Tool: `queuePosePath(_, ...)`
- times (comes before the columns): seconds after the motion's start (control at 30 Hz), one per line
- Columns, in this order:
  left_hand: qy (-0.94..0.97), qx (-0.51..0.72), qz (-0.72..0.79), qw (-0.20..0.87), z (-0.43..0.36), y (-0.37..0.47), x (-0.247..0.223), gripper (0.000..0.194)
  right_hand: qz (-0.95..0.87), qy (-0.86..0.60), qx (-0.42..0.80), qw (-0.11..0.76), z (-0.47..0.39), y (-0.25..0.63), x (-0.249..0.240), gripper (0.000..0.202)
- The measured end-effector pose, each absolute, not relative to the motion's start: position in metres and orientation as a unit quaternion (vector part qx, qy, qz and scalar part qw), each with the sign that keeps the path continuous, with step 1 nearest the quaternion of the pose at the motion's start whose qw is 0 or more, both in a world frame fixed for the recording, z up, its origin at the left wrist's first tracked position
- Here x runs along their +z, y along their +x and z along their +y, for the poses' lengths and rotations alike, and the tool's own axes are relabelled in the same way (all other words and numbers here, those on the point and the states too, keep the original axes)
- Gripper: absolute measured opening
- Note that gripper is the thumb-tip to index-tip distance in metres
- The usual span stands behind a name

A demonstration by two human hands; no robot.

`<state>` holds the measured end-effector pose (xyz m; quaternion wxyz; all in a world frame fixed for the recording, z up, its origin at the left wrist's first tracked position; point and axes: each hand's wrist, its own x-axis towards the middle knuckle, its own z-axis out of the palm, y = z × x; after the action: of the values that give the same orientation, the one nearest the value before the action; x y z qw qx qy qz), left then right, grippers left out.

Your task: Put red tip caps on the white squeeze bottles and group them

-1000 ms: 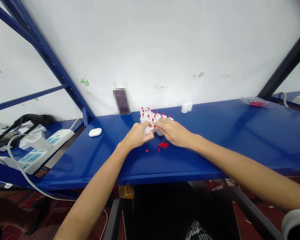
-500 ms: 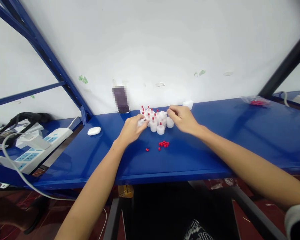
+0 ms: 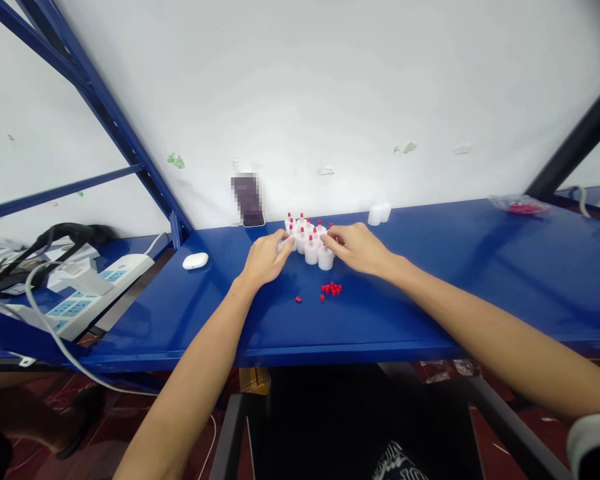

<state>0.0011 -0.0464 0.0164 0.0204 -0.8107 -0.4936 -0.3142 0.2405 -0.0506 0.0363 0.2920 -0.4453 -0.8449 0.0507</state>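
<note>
Small white bottles with red caps (image 3: 311,252) stand upright in a tight cluster near the back of the blue table. At the cluster's left edge is my left hand (image 3: 266,260), its thumb and fingers closed around a white bottle (image 3: 282,245) that they mostly hide. My right hand (image 3: 356,248) is over the right side, fingertips closed at a bottle among the others and covering much of it. In front of the bottles lies a small pile of loose red caps (image 3: 332,289). One red cap (image 3: 323,299) and another red piece (image 3: 299,299) lie apart from it.
Two white containers (image 3: 379,214) stand by the wall at the back. A phone (image 3: 249,200) leans on the wall, and a white earphone case (image 3: 195,261) lies at left. A power strip (image 3: 93,293) is beyond the rack's post. A plastic bag with red pieces (image 3: 520,205) lies far right.
My right hand has come down and slightly left onto the cluster; the white piece it held tilted above the bottles no longer shows. My left hand stays at the left side. The view has shifted slightly.
</note>
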Motion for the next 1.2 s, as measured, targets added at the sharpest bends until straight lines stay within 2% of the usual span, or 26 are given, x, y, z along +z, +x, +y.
queuePosePath(0.1, -0.806, -0.317, -0.499, 0.025, -0.047, 0.000, 0.016, 0.039, -0.869, -0.397, 0.035, 0.294, -0.064, 0.236, 0.033, 0.030)
queuePosePath(0.2, -0.809, -0.325, -0.489, 0.023, -0.048, 0.000, 0.016, 0.037, -0.929, -0.288, 0.030, 0.231, -0.083, 0.221, 0.026, 0.021)
queuePosePath(0.33, -0.818, -0.336, -0.466, 0.014, -0.049, 0.001, 0.018, 0.025, -0.952, -0.248, -0.052, 0.174, -0.102, 0.200, 0.014, 0.030)
queuePosePath(0.43, -0.826, -0.333, -0.455, 0.020, -0.050, 0.002, 0.019, 0.018, -0.957, -0.226, -0.075, 0.163, -0.102, 0.193, 0.008, 0.022)
queuePosePath(0.53, -0.834, -0.325, -0.444, 0.030, -0.050, 0.004, 0.019, 0.013, -0.951, -0.234, -0.045, 0.198, -0.093, 0.197, 0.009, 0.020)
queuePosePath(0.67, -0.848, -0.316, -0.425, 0.030, -0.053, 0.007, 0.018, 0.011, -0.891, -0.282, 0.053, 0.352, -0.076, 0.212, 0.018, 0.012)
queuePosePath(0.77, -0.856, -0.314, -0.411, 0.020, -0.056, 0.013, 0.017, 0.013, -0.843, -0.302, 0.071, 0.439, -0.068, 0.219, 0.023, 0.007)
queuePosePath(0.97, -0.868, -0.303, -0.394, 0.009, -0.063, 0.025, 0.017, 0.010, -0.825, -0.282, 0.155, 0.465, -0.068, 0.218, 0.020, 0.007)
queuePosePath(1.2, -0.864, -0.304, -0.402, 0.017, -0.064, 0.023, 0.017, 0.018, -0.801, -0.287, 0.226, 0.473, -0.070, 0.219, 0.021, 0.011)
